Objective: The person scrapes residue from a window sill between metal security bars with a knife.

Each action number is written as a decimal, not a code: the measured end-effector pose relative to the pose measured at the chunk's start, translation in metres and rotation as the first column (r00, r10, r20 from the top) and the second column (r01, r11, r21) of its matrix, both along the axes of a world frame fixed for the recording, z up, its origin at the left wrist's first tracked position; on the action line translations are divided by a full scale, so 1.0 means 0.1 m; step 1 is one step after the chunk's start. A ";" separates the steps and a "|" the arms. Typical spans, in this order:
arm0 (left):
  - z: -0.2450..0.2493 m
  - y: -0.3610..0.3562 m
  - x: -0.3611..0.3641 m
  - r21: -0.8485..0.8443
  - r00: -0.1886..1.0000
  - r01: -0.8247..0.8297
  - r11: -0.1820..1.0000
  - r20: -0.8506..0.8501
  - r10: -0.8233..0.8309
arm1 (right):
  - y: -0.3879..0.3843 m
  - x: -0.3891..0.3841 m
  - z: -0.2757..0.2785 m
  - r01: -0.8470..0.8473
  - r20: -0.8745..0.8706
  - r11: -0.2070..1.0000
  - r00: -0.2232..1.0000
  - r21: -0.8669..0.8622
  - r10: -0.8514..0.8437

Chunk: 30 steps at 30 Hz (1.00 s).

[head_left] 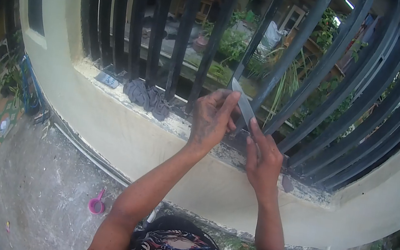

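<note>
My left hand [212, 118] and my right hand [262, 159] are raised in front of a row of dark metal railing bars [212, 40] set in a low cream wall. Between them they hold a thin grey strip [242, 102], probably sandpaper or a flat blade; I cannot tell which. The left fingers pinch its upper end. My right index finger touches its lower end. The strip lies against one of the bars, just above the ledge [175, 121].
A crumpled grey rag [146, 97] and a small flat grey object [107, 80] lie on the ledge to the left. A pink scoop [96, 205] sits on the concrete floor below. Plants and a yard show beyond the bars.
</note>
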<state>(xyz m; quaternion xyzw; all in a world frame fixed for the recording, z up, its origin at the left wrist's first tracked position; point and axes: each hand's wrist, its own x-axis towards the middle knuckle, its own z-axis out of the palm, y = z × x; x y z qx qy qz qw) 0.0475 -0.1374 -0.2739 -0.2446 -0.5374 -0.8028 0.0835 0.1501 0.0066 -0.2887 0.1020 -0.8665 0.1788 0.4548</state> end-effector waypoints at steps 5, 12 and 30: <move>0.13 -0.02 -0.01 0.001 0.999 0.025 1.000 -0.020 -0.025 | -0.05 0.01 0.06 0.071 -0.007 0.997 0.997 0.010 -0.071; -0.05 -0.05 0.01 -0.044 0.996 0.065 0.997 0.065 -0.062 | -0.08 -0.01 -0.12 0.019 -0.060 1.000 0.998 -0.007 -0.020; -0.13 -0.04 0.08 -0.007 0.996 0.021 1.000 0.090 -0.020 | 0.03 0.02 -0.10 0.012 0.015 0.998 1.000 0.059 -0.012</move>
